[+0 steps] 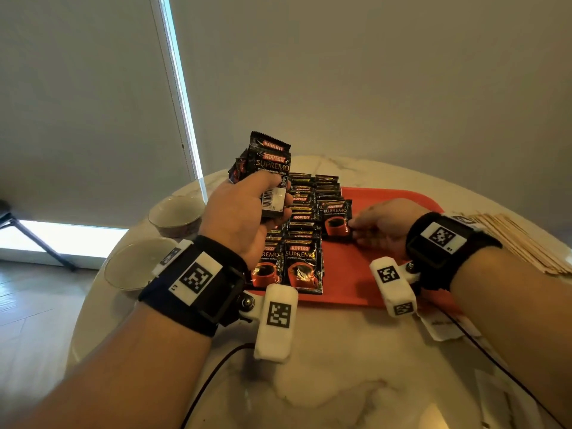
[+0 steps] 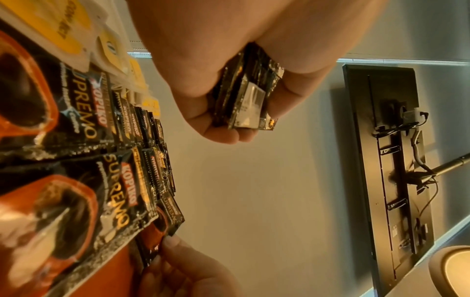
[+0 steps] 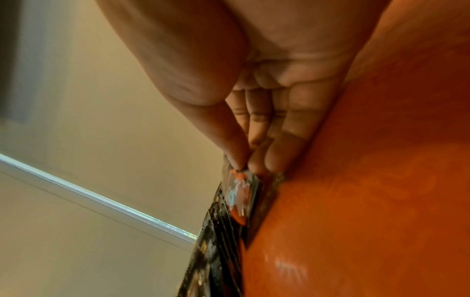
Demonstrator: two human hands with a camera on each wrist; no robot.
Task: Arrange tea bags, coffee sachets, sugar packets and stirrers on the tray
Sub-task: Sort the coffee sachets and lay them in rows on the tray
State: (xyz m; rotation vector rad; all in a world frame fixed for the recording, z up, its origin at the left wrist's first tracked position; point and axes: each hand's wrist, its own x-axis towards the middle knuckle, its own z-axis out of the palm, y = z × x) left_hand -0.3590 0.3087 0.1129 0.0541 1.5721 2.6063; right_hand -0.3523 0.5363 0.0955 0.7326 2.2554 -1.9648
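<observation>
Marble table (image 1: 325,382) — red tray (image 1: 387,205), pale wall (image 1: 371,72)

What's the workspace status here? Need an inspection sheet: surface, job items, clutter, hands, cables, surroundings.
Surface: round marble table with a red tray on it.
Job's things: coffee sachets lie in overlapping rows on the tray's left part; wooden stirrers are piled on the table right of the tray; tea bags with yellow tags show in the left wrist view.
Clutter: two bowls left of the tray; white paper items near the right wrist.
Hands: left hand grips a bunch of sachets above the tray; right hand pinches the sachet on the tray by its edge.
Cables: dark cable across the table, near edge.
Surroundings: plain wall, window strip, wooden floor.
</observation>
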